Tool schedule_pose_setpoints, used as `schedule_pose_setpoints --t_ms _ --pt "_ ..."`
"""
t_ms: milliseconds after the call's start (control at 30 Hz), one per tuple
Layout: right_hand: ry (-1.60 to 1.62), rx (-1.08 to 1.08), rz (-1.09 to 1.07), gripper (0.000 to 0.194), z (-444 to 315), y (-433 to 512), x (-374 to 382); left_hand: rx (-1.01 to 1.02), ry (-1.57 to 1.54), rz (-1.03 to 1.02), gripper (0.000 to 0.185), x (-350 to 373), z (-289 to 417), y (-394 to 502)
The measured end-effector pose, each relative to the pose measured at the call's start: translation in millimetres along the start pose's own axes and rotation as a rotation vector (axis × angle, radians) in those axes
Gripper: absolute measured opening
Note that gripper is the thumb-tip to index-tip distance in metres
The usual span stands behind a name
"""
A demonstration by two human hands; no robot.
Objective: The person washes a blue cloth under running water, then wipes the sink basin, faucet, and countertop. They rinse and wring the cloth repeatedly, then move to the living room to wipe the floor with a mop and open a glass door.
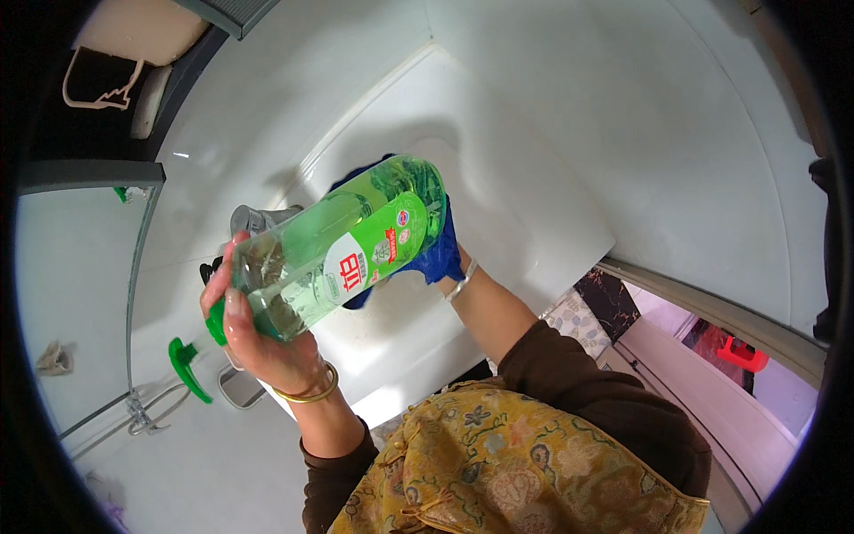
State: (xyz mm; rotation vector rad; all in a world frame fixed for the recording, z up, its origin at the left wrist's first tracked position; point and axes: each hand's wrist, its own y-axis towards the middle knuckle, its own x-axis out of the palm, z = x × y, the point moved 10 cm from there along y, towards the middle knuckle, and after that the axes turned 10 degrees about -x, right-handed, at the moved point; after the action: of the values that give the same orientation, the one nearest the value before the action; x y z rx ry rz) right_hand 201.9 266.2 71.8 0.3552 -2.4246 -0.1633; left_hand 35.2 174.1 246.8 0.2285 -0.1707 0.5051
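My left hand (257, 334), bare and wet with a gold bangle at the wrist, grips the cap end of a large clear plastic bottle (313, 280). Pale green liquid fills part of the bottle. It has a green cap (216, 322) and a green and white label with writing, and lies tilted across the view. Under its base is my right hand (434, 260), covered by a dark blue cloth or glove (438, 250), which supports the bottle. The fingers of that hand are hidden behind the bottle. Below both hands is a white basin (507, 220).
A grey metal faucet (257, 219) stands just behind the bottle. To the left are a mirror (80, 267), a green plastic handle-shaped item (187, 370) and a clear wall hook (139, 410). A pale rail (707, 320) runs along the right, with a red plastic object (744, 355) beyond it.
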Motion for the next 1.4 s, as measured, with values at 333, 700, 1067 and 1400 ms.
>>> schedule_pose_setpoints --t_ms 333,700,1067,1400 --pt "0.302 0.157 -0.212 0.038 12.4 -12.3 71.1 0.329 0.330 0.111 0.026 24.4 13.5 5.3" --pt "-1.662 -0.404 -0.006 0.066 -88.3 128.2 -89.6 0.154 0.324 0.175 0.032 -60.6 44.4 -66.1" --pt "-2.057 -0.395 -0.166 0.064 60.5 153.5 -29.7 -0.091 0.482 0.190 0.039 -90.2 22.3 -113.1" --pt "-1.093 -0.259 -1.027 0.014 124.5 14.6 111.5 -0.012 0.474 0.115 0.033 -48.9 34.9 -90.4"
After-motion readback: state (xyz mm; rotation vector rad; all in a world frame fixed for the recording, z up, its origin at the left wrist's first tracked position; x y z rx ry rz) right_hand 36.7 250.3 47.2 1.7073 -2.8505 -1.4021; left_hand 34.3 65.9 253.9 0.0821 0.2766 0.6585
